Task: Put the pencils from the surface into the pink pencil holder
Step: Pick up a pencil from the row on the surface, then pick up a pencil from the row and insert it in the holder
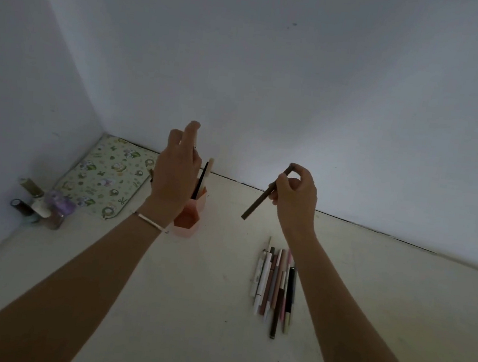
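The pink pencil holder [187, 222] stands on the pale surface, partly hidden behind my left wrist. A black pencil [201, 180] and a white one [209, 169] stick up out of it. My left hand [174, 173] hovers over the holder, fingers raised, pinching a thin light pencil [195, 141] near the fingertips. To the right, my right hand [295, 199] is up in the air, shut on a brown pencil [259, 202] that slants down to the left. Several pencils [275, 283] lie in a bundle on the surface below my right hand.
A patterned pouch [107, 177] lies flat in the back left corner. Small bottles [40, 203] cluster at the left wall. Walls close off the surface at the back and on the left.
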`<control>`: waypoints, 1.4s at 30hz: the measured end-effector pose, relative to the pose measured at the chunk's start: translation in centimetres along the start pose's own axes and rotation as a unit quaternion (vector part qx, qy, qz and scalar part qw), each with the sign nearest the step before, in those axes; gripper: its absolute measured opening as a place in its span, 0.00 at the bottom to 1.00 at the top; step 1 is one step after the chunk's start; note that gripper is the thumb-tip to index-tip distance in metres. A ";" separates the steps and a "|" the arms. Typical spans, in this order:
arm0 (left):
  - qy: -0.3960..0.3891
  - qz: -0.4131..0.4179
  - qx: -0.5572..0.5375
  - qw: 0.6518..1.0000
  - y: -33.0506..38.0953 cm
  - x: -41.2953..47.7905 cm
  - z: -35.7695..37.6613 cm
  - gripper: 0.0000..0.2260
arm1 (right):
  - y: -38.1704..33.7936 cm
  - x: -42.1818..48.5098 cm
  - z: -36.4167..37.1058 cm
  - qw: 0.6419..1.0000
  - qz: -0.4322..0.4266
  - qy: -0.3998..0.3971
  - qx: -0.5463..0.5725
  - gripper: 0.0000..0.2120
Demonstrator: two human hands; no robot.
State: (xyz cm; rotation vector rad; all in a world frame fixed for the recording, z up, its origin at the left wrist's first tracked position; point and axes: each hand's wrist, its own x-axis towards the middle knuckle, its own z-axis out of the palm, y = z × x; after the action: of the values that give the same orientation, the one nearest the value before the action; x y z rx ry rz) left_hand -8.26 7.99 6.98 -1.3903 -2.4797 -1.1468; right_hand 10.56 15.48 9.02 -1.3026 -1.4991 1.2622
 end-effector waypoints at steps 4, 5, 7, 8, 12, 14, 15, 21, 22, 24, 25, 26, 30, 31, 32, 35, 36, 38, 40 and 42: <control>-0.088 0.003 0.139 0.986 -0.8 -0.3 0.8 0.15 | 0.9 -0.9 0.8 0.997 -0.018 0.019 0.069 0.13; -0.092 0.018 0.175 0.980 -0.8 -0.3 0.8 0.13 | 1.1 -1.0 1.1 0.997 -0.025 0.022 0.072 0.12; -0.067 0.047 0.216 0.973 -1.0 -0.1 0.5 0.14 | 1.4 -1.2 2.0 0.996 -0.052 0.021 0.068 0.10; -0.046 0.048 0.214 0.975 -1.0 0.1 0.2 0.16 | 1.4 -1.2 2.7 0.995 -0.069 0.020 0.064 0.10; 0.054 0.018 0.115 0.992 -0.9 1.1 -2.5 0.18 | 1.6 -1.2 6.4 0.990 -0.139 0.001 0.024 0.11; 0.078 0.018 0.087 0.993 -1.0 1.4 -3.9 0.18 | 2.1 -1.5 8.4 0.986 -0.167 -0.024 -0.017 0.11; 0.084 0.019 0.074 0.994 -1.0 1.4 -4.5 0.18 | 2.7 -1.6 9.1 0.983 -0.177 -0.038 -0.043 0.11; 0.082 0.007 0.002 0.997 -0.7 0.6 -6.3 0.19 | 5.7 -1.8 11.3 0.937 -0.199 -0.137 -0.251 0.13; 0.082 0.004 -0.005 0.997 -0.4 0.4 -6.3 0.19 | 6.0 -1.9 11.3 0.928 -0.218 -0.137 -0.270 0.14; 0.083 0.012 -0.016 0.996 0.4 -0.2 -5.8 0.18 | 5.7 -1.9 10.6 0.928 -0.248 -0.095 -0.260 0.15; 0.081 0.020 -0.028 0.996 0.8 -0.6 -5.3 0.16 | 5.2 -1.6 10.1 0.936 -0.250 -0.058 -0.240 0.15; 0.072 0.024 -0.047 0.996 1.6 -1.2 -4.4 0.14 | 4.5 -1.1 9.1 0.944 -0.246 -0.019 -0.221 0.15; -0.130 -0.045 -0.051 0.989 4.4 -4.7 1.5 0.04 | 1.7 1.4 3.7 0.967 -0.194 0.054 -0.154 0.15; -0.215 -0.073 -0.024 0.974 5.1 -6.2 3.4 0.05 | 1.4 1.7 2.2 0.969 -0.189 0.060 -0.147 0.15; -0.290 -0.099 0.003 0.952 5.5 -7.8 5.2 0.07 | 1.3 1.8 0.8 0.969 -0.187 0.067 -0.145 0.14; -0.399 -0.119 0.066 0.907 6.3 -12.1 9.2 0.15 | 2.0 1.3 -2.9 0.968 -0.179 0.081 -0.153 0.12; -0.405 -0.119 0.076 0.904 6.1 -13.0 10.0 0.16 | 2.3 1.1 -3.6 0.970 -0.171 0.082 -0.153 0.12; -0.403 -0.126 0.079 0.903 6.2 -13.8 11.0 0.16 | 3.2 0.7 -5.2 0.971 -0.156 0.088 -0.156 0.12; -0.405 -0.135 0.075 0.901 6.5 -14.2 11.7 0.15 | 4.2 0.3 -6.6 0.972 -0.138 0.095 -0.165 0.12; -0.406 -0.140 0.070 0.900 6.7 -14.1 12.1 0.15 | 5.3 -0.1 -7.2 0.973 -0.123 0.099 -0.166 0.11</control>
State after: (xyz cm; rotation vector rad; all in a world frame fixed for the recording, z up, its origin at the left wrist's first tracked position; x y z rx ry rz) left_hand 8.44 7.83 -3.55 -1.7691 -3.3181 -0.4026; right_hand 18.66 16.67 5.45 -1.3555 -1.7128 0.7220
